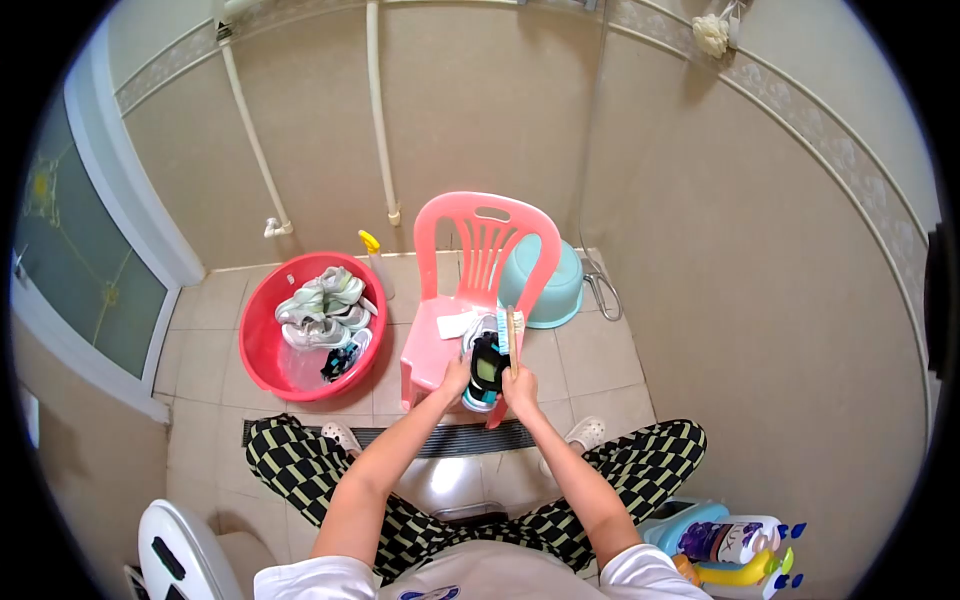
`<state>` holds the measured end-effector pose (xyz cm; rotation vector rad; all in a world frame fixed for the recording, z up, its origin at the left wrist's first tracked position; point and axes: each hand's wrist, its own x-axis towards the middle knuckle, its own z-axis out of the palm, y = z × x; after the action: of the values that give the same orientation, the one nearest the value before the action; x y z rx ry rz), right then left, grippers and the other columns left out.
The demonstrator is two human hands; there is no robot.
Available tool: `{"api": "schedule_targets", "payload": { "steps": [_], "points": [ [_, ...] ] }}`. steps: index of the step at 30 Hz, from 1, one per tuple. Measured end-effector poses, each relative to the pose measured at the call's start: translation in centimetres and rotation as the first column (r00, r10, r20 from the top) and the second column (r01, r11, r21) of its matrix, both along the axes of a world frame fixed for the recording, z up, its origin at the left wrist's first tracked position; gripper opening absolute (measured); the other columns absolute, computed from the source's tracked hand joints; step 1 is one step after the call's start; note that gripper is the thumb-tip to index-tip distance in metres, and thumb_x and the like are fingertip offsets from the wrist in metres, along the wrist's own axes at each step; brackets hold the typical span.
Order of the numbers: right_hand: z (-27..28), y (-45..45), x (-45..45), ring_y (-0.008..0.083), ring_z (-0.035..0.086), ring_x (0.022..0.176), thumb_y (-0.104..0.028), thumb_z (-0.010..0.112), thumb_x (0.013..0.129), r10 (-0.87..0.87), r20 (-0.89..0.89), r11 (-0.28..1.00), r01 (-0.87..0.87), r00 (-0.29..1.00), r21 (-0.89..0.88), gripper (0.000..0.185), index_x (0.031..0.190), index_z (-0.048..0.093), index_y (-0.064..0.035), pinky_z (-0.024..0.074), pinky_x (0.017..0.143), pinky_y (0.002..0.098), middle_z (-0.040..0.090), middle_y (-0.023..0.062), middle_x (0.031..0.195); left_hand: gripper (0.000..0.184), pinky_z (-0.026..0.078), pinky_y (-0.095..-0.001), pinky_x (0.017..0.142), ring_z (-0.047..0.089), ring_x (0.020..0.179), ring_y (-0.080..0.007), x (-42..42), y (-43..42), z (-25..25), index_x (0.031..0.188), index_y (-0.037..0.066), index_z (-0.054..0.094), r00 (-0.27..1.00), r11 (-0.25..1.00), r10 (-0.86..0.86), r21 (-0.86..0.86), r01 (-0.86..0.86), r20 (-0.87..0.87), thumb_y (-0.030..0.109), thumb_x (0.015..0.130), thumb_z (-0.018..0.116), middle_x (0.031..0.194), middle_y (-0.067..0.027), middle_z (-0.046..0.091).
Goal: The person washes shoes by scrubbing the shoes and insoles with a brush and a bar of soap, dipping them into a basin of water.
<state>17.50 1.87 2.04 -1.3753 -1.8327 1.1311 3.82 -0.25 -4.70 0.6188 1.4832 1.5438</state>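
A black, white and teal sneaker (pixel 489 362) rests on the seat of a small pink plastic chair (pixel 428 355), its opening toward me. My left hand (pixel 457 377) closes on the sneaker's left side. Wrapped round the handle of a scrub brush (pixel 514 335) is my right hand (pixel 520 390), at the sneaker's right edge. The brush stands along the shoe with pale blue and white bristles showing; I cannot tell whether they touch it. A white flat block (pixel 455 325) lies on the seat left of the sneaker's toe.
On the floor at left, a red basin (pixel 262 372) holds several wet shoes (pixel 325 308). A yellow-topped bottle (pixel 377 262) stands behind it. A teal basin (pixel 548 285) leans behind the chair, near a shower hose (pixel 603 295). Bottles (pixel 722 540) stand at lower right, a toilet (pixel 180 545) at lower left.
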Motion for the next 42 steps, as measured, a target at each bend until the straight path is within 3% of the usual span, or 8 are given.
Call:
{"api": "schedule_targets", "payload": {
  "steps": [9,11,15,19,25,29,34,42],
  "points": [
    [-2.7,1.2,1.1,0.0205,0.061,0.047,-0.022,0.049,0.086,0.033,-0.128,0.997,-0.042,0.991,-0.064,0.027,0.085,0.055,0.0039,0.0454,0.040,0.0312,0.057,0.0106,0.055,0.035,0.038,-0.0311,0.086,0.052,0.098,-0.0226,2.6,-2.1,2.6,0.115,-0.005,0.047,0.962,0.991,0.121,-0.033,-0.133,-0.244,0.018,0.090,0.038,0.108,-0.0179,0.054],
    [-2.4,1.8,1.5,0.0179,0.060,0.045,-0.026,0.051,0.085,-0.049,-0.244,0.988,0.011,0.969,-0.155,0.029,0.083,0.057,0.0030,0.0447,0.040,0.0300,0.057,0.0084,0.056,0.035,0.038,-0.0308,0.087,0.051,0.103,-0.0245,3.5,-2.4,3.5,0.116,-0.005,0.046,0.846,0.921,0.390,0.159,-0.357,-0.364,0.017,0.089,0.039,0.111,-0.0189,0.053],
    [-2.6,4.1,3.1,0.0276,0.060,0.053,-0.037,0.046,0.085,-0.081,0.043,0.987,0.086,0.996,-0.138,0.043,0.075,0.060,0.0027,0.0467,0.053,0.0380,0.060,0.0180,0.066,0.038,0.040,-0.0329,0.086,0.053,0.100,-0.0287,5.2,-2.2,4.2,0.116,-0.007,0.044,0.953,0.983,0.144,-0.069,-0.168,-0.268,0.015,0.086,0.044,0.106,-0.0206,0.056],
    [-3.8,4.5,3.3,0.0390,0.058,0.073,-0.047,0.035,0.085,-0.035,0.088,0.996,0.043,0.995,-0.084,0.058,0.074,0.061,0.0033,0.0429,0.067,0.0448,0.059,0.0250,0.071,0.039,0.043,-0.0382,0.080,0.054,0.094,-0.0379,5.2,0.6,4.2,0.094,-0.010,0.052,0.819,0.920,-0.249,-0.391,0.034,-0.516,0.024,0.076,0.055,0.099,-0.0267,0.056],
    [-3.9,4.9,2.1,0.0404,0.057,0.072,-0.049,0.032,0.086,-0.009,0.079,0.993,0.019,0.997,-0.119,0.061,0.072,0.061,0.0026,0.0428,0.067,0.0460,0.059,0.0238,0.070,0.033,0.045,-0.0388,0.069,0.059,0.080,-0.0299,4.1,-0.7,6.2,0.082,-0.003,0.055,0.744,0.974,-0.077,-0.208,-0.085,-0.664,0.027,0.069,0.065,0.084,-0.0196,0.060],
    [-4.7,4.9,1.1,0.0333,0.060,0.075,-0.052,0.032,0.085,0.016,0.121,0.976,0.011,0.993,-0.216,0.061,0.075,0.064,-0.0017,0.0447,0.068,0.0409,0.061,0.0190,0.070,0.068,0.037,-0.0384,0.090,0.039,0.111,-0.0370,3.9,-0.2,7.6,0.117,0.001,0.042,0.260,0.987,-0.015,-0.055,-0.148,-0.966,0.030,0.063,0.071,0.120,-0.0209,0.043],
    [-5.5,5.5,0.2,0.0412,0.057,0.073,-0.046,0.030,0.088,0.035,0.200,0.995,-0.015,0.979,-0.103,0.059,0.076,0.061,0.0021,0.0446,0.070,0.0454,0.058,0.0246,0.069,0.068,0.043,-0.0469,0.082,0.042,0.107,-0.0409,3.5,1.6,7.5,0.119,0.003,0.040,0.405,0.825,-0.525,-0.564,0.026,-0.749,0.038,0.065,0.062,0.121,-0.0225,0.041],
    [-4.8,1.3,0.9,0.0449,0.056,0.076,-0.035,0.027,0.091,0.185,0.363,0.981,-0.147,0.913,-0.130,0.054,0.082,0.057,0.0082,0.0434,0.071,0.0507,0.056,0.0311,0.075,0.069,0.041,-0.0432,0.083,0.049,0.097,-0.0386,1.4,3.0,2.4,0.128,0.003,0.033,0.527,0.752,-0.559,-0.659,-0.001,-0.640,0.030,0.068,0.057,0.105,-0.0229,0.051]
  ]
}}
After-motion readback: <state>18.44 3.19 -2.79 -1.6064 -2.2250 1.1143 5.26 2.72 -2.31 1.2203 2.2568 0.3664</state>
